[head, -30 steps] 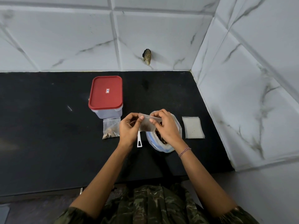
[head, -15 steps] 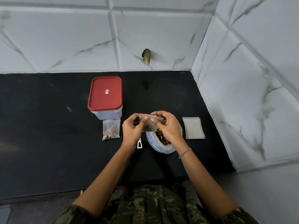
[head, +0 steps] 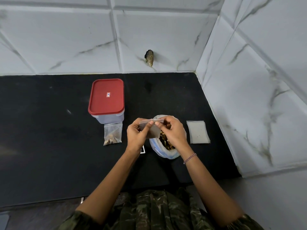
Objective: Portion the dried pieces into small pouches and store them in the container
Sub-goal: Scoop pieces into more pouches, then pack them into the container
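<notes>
A small clear zip pouch [head: 153, 130] hangs between my hands above the black counter [head: 49, 146]. My left hand [head: 137, 136] pinches its top left edge and my right hand [head: 172, 131] pinches the top right. Beneath my right hand sits an open plastic bag of dried pieces [head: 166, 146]. A filled pouch [head: 113, 136] lies flat in front of the clear container with a red lid [head: 106, 99], which is closed. A stack of flat pouches with nothing in them [head: 197, 134] lies to the right.
A white scoop handle [head: 142, 149] pokes out below my left wrist. Marble-patterned tile walls [head: 249, 97] close the counter at the back and right. A dark hole [head: 149, 58] marks the back wall.
My hands and the pouch have stayed over the bag; my fingers have shifted along the pouch's top edge, with my left thumb now near its middle.
</notes>
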Demonstrator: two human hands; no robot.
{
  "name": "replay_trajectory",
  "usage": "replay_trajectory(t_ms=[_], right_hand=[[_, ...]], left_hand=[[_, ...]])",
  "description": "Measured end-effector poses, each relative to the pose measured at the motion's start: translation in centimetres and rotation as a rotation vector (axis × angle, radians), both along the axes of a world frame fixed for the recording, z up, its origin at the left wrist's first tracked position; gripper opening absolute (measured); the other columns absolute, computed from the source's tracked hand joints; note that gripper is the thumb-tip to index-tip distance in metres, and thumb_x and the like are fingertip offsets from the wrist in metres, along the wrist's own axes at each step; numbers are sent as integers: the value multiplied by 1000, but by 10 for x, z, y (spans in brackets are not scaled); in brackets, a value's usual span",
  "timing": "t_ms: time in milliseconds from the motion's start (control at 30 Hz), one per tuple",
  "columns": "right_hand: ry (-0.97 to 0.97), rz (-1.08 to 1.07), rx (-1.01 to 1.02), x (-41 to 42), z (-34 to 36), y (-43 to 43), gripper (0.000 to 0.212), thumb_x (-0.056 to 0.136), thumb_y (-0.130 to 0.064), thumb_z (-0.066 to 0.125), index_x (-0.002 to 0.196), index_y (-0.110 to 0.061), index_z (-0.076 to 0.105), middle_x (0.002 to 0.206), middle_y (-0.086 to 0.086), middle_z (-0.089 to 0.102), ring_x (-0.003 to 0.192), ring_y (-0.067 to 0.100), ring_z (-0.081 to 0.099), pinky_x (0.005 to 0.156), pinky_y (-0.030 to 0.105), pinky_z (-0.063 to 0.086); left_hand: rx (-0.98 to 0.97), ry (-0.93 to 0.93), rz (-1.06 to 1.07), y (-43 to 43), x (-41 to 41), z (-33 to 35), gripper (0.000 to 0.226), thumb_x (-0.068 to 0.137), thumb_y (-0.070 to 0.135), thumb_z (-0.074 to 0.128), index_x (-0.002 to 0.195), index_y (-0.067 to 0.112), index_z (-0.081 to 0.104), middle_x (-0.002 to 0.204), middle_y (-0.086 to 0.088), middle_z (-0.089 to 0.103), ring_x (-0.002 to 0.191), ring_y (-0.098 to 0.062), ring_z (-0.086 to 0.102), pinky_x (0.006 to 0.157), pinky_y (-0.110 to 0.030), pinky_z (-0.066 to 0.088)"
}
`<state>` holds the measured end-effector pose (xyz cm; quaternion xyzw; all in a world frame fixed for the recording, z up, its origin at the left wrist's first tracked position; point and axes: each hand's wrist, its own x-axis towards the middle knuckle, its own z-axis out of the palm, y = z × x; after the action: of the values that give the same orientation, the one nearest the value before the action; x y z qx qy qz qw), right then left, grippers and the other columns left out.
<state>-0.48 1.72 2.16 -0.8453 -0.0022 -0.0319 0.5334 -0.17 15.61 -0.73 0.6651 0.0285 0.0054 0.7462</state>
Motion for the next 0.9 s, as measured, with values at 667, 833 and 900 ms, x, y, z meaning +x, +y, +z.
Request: replay_trajectory(t_ms=[667, 833, 900], right_hand=[[221, 20, 271, -2, -15, 39, 14, 95, -30, 52, 95, -20, 62, 89, -5, 65, 86, 8, 63, 75, 19, 52], [300, 221, 103, -5, -29, 61, 37, 82, -25, 71, 116, -15, 60, 110, -2, 67, 101, 9, 62, 92, 26, 50], [301, 249, 58, -7, -34, 76, 40, 82, -20, 71, 118, -12, 57, 112, 2, 66, 102, 9, 61, 92, 26, 49]], left_hand=[[18, -30, 209, 17, -6, -11, 25, 100, 18, 46, 85, 16, 66, 85, -7, 63, 83, -15, 58, 76, -30, 50], [195, -5, 345, 38, -10, -21, 28, 102, 23, 44, 80, 24, 61, 74, 4, 59, 72, -1, 56, 70, -23, 48], [318, 4, 397, 47, -14, -24, 30, 102, 20, 44, 76, 24, 58, 67, 9, 55, 62, 0, 53, 62, -16, 43]])
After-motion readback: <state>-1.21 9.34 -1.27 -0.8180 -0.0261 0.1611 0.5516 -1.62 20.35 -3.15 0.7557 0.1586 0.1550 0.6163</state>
